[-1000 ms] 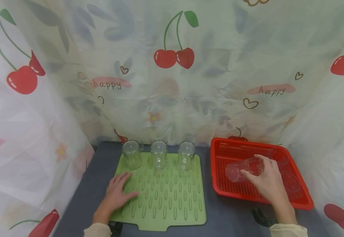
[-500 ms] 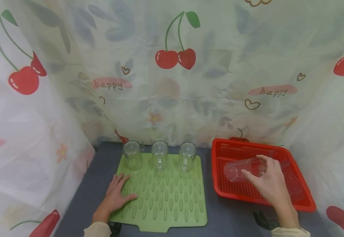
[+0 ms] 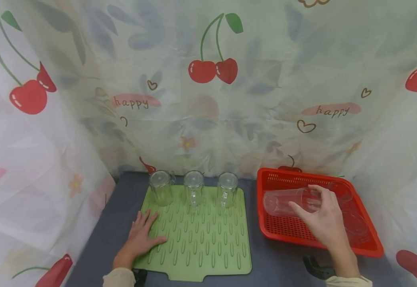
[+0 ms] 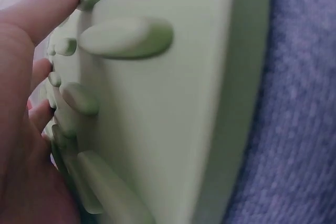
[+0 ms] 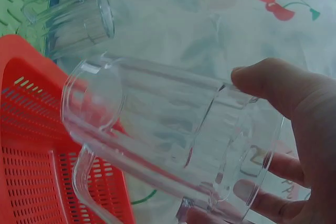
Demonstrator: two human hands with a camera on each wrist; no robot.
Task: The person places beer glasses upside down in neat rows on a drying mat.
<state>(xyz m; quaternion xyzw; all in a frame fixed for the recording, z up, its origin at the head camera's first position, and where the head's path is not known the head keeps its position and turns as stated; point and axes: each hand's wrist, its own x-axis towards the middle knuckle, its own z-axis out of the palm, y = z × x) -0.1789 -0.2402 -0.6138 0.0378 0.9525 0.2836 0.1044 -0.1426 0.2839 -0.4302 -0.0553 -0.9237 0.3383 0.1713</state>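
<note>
My right hand (image 3: pixel 326 221) holds a clear glass mug (image 3: pixel 283 202) by one end, thumb on one side and fingers on the other. The mug lies on its side over the red plastic basket (image 3: pixel 260 211), pointing left. A curved handle (image 5: pixel 81 177) shows on the mug in the right wrist view. My left hand (image 3: pixel 141 238) rests with spread fingers on the left part of a green ridged drying mat (image 3: pixel 201 249). Along the mat's back edge stand three upside-down glass mugs: a left one (image 3: pixel 161 188), a middle one (image 3: pixel 193 189) and a right one (image 3: pixel 227 189).
More clear glassware (image 3: pixel 353 223) lies in the basket's right side, partly behind my right hand. A dark grey cloth (image 3: pixel 101 243) covers the table under mat and basket. A cherry-print curtain (image 3: pixel 208 119) hangs at the back and both sides.
My right hand has raised the mug slightly and turned it nearer level, its far end shifting left and up. The left hand has settled flatter on the mat.
</note>
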